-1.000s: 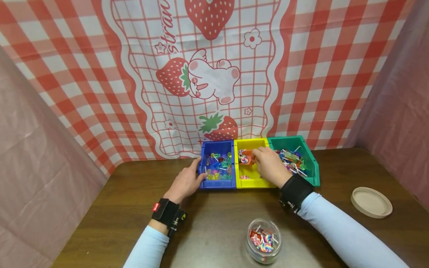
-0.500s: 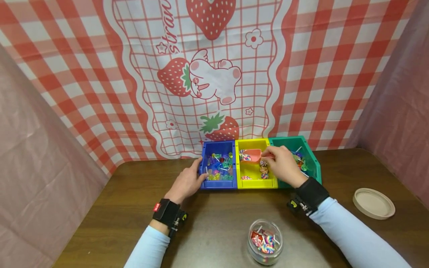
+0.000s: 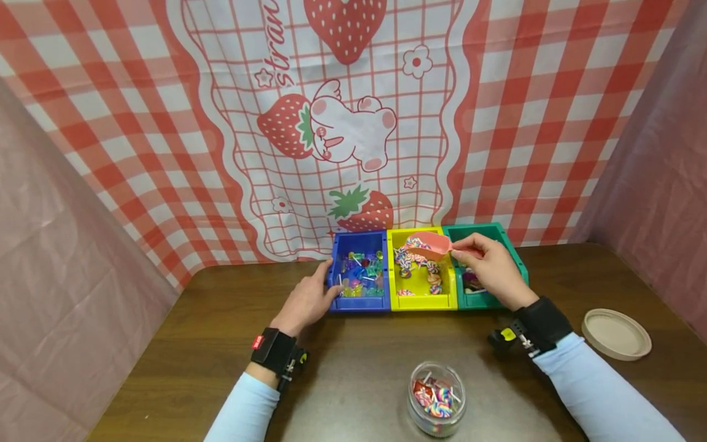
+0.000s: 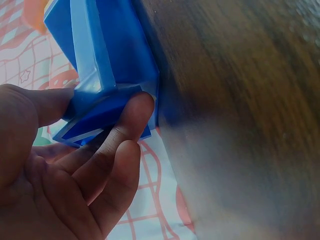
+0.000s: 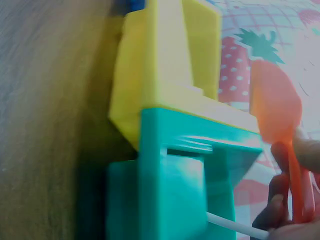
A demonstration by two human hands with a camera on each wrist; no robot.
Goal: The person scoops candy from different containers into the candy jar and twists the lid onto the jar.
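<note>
My right hand (image 3: 491, 267) grips the handle of a pink scoop (image 3: 432, 244), which is tilted above the yellow bin (image 3: 424, 303). Swirl-patterned candies (image 3: 409, 259) lie at and below the scoop's mouth, and several more are in the yellow bin. In the right wrist view the scoop (image 5: 277, 102) shows its underside, with fingers round its handle. My left hand (image 3: 307, 301) holds the side wall of the blue bin (image 3: 359, 304), which contains coloured translucent pieces. The left wrist view shows thumb and fingers on either side of that blue wall (image 4: 92, 55).
A green bin (image 3: 521, 285) with mixed candies adjoins the yellow one, partly covered by my right hand. In front stands an uncapped glass jar (image 3: 436, 423) with lollipops. A beige lid (image 3: 617, 334) lies at right on the wooden table (image 3: 353, 350). A checked cloth (image 3: 497, 123) hangs behind.
My right hand has moved right, drawing the scoop toward the yellow bin's right side and tilting it. More candies show on the bin's left side. My left hand has stayed in place.
</note>
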